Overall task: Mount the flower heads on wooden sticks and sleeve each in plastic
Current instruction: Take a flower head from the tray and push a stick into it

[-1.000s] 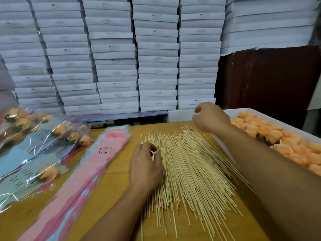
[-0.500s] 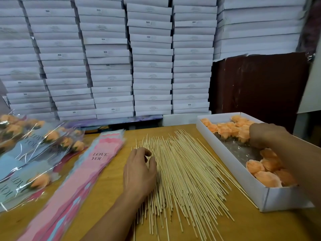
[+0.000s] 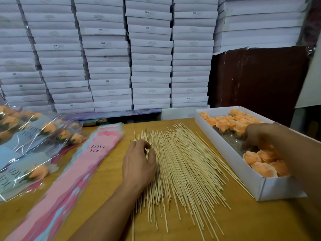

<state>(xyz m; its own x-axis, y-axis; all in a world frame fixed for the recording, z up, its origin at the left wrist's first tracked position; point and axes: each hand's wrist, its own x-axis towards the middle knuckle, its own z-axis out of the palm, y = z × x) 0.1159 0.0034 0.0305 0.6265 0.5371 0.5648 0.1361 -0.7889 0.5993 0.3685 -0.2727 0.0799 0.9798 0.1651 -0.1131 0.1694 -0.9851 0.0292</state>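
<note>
A wide pile of thin wooden sticks (image 3: 187, 164) lies fanned out across the middle of the wooden table (image 3: 107, 173). My left hand (image 3: 139, 164) rests on the pile's left side, fingers curled down, thumb and forefinger tips close together on the sticks. Orange flower heads (image 3: 225, 122) fill a white box (image 3: 231, 152) on the right. My right hand (image 3: 257, 136) reaches into that box among the flower heads; it is blurred and its fingertips are hidden. A stack of pink "LOVE YOU" plastic sleeves (image 3: 83, 171) lies left of the sticks.
Finished sleeved flowers (image 3: 34, 153) are heaped at the left edge of the table. Tall stacks of flat white boxes (image 3: 149, 58) form a wall behind the table. A dark brown panel (image 3: 260, 75) stands behind the flower box.
My right hand crossed from above the far end of the sticks into the flower box and now sits among the flower heads. My left hand stayed on the sticks.
</note>
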